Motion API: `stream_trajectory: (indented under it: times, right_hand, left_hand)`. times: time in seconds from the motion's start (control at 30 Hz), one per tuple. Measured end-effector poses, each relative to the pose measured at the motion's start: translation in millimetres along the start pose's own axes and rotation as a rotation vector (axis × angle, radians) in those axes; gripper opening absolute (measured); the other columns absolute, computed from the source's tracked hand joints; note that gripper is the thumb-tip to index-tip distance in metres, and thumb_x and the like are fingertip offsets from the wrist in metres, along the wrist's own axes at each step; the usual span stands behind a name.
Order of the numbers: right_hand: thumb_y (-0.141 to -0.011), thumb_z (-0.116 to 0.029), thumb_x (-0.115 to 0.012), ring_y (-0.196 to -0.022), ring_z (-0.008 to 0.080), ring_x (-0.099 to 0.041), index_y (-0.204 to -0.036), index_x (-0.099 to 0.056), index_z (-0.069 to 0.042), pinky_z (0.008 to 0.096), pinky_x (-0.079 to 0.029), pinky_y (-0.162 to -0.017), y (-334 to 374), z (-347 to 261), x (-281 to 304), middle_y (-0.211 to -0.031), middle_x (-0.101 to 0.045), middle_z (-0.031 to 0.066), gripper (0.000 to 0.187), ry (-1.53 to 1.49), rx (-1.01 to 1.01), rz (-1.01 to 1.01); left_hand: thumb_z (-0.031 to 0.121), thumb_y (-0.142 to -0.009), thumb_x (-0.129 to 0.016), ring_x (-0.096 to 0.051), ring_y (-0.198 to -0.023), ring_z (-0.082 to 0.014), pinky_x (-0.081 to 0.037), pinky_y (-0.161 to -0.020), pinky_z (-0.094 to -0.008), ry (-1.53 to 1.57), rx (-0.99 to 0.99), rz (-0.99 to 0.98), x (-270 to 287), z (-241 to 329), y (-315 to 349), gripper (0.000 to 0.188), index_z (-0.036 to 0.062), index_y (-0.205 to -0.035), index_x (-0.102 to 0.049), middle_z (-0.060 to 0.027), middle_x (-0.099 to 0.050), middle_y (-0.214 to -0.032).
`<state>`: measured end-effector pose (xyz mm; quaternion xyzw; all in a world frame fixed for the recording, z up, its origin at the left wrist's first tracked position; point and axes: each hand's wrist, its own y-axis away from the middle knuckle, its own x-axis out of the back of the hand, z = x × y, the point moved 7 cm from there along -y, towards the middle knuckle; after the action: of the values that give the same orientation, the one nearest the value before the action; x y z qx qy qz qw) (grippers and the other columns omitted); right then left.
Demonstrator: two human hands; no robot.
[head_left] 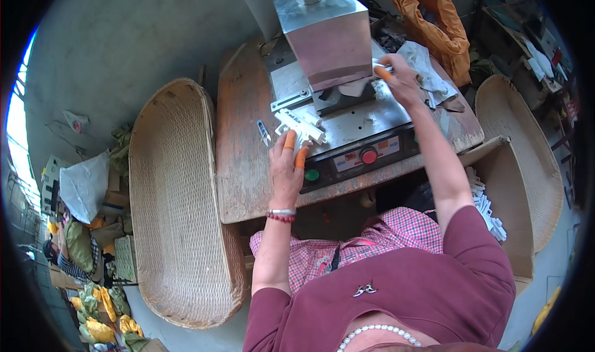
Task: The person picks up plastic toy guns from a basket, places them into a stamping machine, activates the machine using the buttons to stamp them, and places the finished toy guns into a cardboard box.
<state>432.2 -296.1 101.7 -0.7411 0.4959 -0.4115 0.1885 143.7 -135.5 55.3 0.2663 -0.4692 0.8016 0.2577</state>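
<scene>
A bench-top press machine (326, 36) with a metal box head stands on the table, its steel base plate (356, 127) in front. White plastic pieces shaped like toy pistols (300, 125) lie at the plate's left side. My left hand (286, 173), orange covers on its thumb and a finger, grips the near end of one of them. Beside the machine head, my right hand (401, 82) pinches a white piece (378, 65), mostly hidden by the fingers. Small blue-handled thread snips (264, 132) lie on the wood left of the plate.
The wooden table (238, 166) has a worn edge. A long woven basket (176, 209) stands at its left, another basket (520, 141) at far right. A cardboard box (517, 203) holds several white pieces (486, 209). A red knob (369, 156) and green button (312, 175) face me.
</scene>
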Motion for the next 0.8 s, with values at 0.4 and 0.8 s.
stream_trajectory:
  times: [0.4, 0.8]
  right_hand:
    - [-0.085, -0.002, -0.057, -0.110, 0.0224, -0.054, -0.111, -0.058, -0.001, 0.0310, -0.038, -0.097, 181, -23, 198, -0.114, -0.059, 0.0106, 0.026, 0.236, -0.430, 0.135]
    - [-0.073, -0.037, -0.077, -0.128, 0.0326, -0.040, -0.139, -0.034, 0.000, 0.0366, -0.031, -0.106, 154, 66, 68, -0.135, -0.045, 0.0214, 0.087, 0.040, -0.477, -0.346]
  left_hand:
    - [0.017, -0.089, -0.055, -0.049, -0.104, -0.0350, -0.037, -0.088, -0.0463, -0.302, -0.168, 0.035, -103, 37, -113, 0.027, 0.0042, -0.112, -0.058, -0.0129, -0.060, -0.110]
    - [0.025, -0.070, -0.078, -0.024, -0.135, -0.0415, -0.028, -0.109, -0.0472, -0.033, -0.026, -0.335, -6, -9, 32, 0.077, 0.0142, -0.137, -0.042, -0.0158, -0.029, -0.147]
